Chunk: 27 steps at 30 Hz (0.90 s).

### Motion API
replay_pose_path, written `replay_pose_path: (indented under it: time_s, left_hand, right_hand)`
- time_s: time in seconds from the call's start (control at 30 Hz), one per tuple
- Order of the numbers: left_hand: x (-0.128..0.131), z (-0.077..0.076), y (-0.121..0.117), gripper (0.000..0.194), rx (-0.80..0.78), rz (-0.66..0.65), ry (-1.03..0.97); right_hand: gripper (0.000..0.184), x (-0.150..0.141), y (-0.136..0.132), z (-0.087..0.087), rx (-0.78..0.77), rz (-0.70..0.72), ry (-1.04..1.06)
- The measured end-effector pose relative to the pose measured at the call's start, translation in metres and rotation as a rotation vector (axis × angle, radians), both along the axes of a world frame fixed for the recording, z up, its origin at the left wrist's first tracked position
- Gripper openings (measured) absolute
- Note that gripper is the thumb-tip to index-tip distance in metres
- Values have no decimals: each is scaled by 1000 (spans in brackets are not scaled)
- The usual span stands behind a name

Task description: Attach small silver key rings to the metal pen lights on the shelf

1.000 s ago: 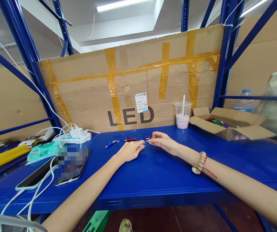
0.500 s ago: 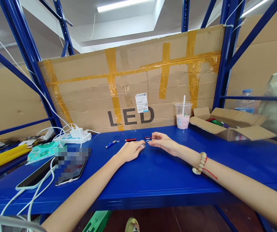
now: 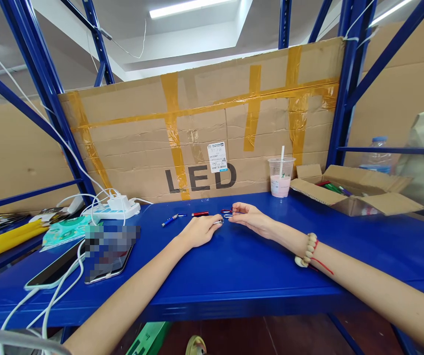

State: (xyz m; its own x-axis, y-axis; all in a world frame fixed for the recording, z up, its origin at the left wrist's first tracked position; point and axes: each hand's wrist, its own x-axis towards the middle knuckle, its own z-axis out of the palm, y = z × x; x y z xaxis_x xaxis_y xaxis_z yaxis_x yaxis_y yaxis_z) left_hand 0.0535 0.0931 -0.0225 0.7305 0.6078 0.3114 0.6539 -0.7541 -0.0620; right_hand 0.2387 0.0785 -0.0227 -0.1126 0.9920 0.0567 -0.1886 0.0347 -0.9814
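My left hand (image 3: 201, 230) rests low over the blue tabletop, its fingers closed on a small silver-ended piece (image 3: 218, 222) that is mostly hidden beneath them. Facing it, my right hand (image 3: 250, 218) has curled fingers, the tips at a small pale carabiner clip (image 3: 227, 215). How firmly they pinch it is hard to see. Just behind that clip lies a red clip (image 3: 226, 211). Beyond my left hand is a small red cylinder (image 3: 200, 214). Further left lies a slim blue penlight-like tube (image 3: 169, 220) with a blue clip (image 3: 181, 215) at its end.
A cup of pink drink (image 3: 280, 185) with a straw stands at the back right, beside an open cardboard box (image 3: 345, 199) of coloured pieces. On the left are phones (image 3: 110, 266), white cables, a power strip (image 3: 128, 209) and a teal packet (image 3: 65, 231). A large cardboard sheet (image 3: 141, 158) closes the back.
Both hands stay almost where they were. My right fingertips have shifted very slightly right, showing more of the pale clip. Below the table, the foot has moved left.
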Motion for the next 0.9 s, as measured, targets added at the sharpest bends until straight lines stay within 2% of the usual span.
replay_pose_path:
  time_s: [0.5,0.9]
  left_hand:
    - [-1,-1,2,25,14,-16,-4]
    - [-1,-2,2,25,17,-24,-12]
  right_hand:
    - [40,0,0,2,4,7,-4]
    - [36,1,3,-2,-19,73,33]
